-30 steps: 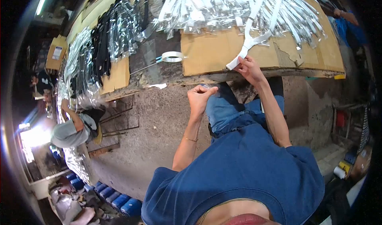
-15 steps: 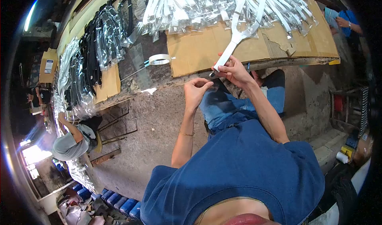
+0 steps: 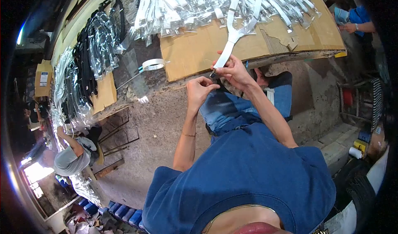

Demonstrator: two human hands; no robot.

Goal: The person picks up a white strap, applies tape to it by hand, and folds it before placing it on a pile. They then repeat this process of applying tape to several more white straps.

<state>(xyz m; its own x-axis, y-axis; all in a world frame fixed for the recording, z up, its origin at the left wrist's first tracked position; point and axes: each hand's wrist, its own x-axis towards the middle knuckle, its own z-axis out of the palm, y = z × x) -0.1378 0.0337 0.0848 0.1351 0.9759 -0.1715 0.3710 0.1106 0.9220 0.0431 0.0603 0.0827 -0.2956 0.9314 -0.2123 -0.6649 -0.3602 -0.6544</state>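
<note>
My right hand is closed on the single lower end of white Y-shaped suspenders. A dark metal clip sticks out below its fingers. From there the two upper straps run away over the cardboard toward the pile. Just left of the clip, my left hand is closed in a pinch, thumb against fingertips. Whatever lies between them is too small or hidden to make out. Both hands are held at the table's near edge, above my lap.
White suspenders in clear bags lie heaped on a cardboard sheet. A tape roll sits left of it, near bagged black suspenders. One person works at the left; another person's hand shows at upper right.
The whole view has shifted, so the table and pile appear slightly further left and up. My right hand keeps hold of the suspenders, and my left hand stays pinched beside the clip.
</note>
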